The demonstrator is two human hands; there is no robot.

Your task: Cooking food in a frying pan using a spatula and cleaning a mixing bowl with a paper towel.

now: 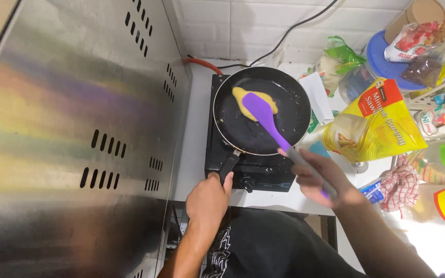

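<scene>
Your left hand (208,198) grips the frying pan (284,110) handle; your right hand's (315,177) fingers clasp a purple spatula (263,114) resting on the yellow egg (243,98).

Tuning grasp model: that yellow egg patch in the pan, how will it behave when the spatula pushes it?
The egg patch looks soft and thin, so it would probably fold or tear rather than slide whole. The purple spatula blade lies on it and looks flexible, so it may bend. The left hand grips the pan handle, so the pan likely stays put.
</scene>
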